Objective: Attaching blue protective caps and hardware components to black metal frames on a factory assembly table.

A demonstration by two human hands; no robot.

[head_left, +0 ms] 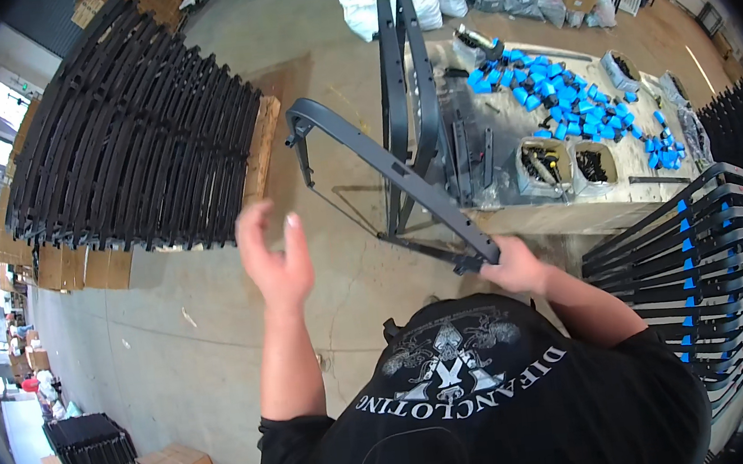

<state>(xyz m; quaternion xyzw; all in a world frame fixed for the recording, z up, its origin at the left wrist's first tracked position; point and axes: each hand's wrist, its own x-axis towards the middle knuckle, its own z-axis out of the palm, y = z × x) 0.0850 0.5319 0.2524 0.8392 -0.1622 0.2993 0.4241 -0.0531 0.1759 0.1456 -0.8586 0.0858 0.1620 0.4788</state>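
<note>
Right hand [513, 264]: closed around the near right end of a dark metal frame [426, 192]; some of the fingers are hidden behind it. Left hand [276, 258]: holding nothing, fingers raised and thumb parted from them, left of the frame and not touching it. The hands are well apart.

Frame position: off the floor, in front of the body, slanting from the right hand to a rounded corner at far left. A thin lower rod runs beneath its thick bar. Just beyond it, two similar frames [391, 76] stand upright beside the left end of the table [524, 222], which carries blue pieces [565, 94]. To the far left, a large stack of dark frames [127, 149].

Step in hand, as judged: moving or turning one frame, one-handed. The next move probably calls for the left hand to take the free far end, steadying the length before it swings into the upright pair.
</note>
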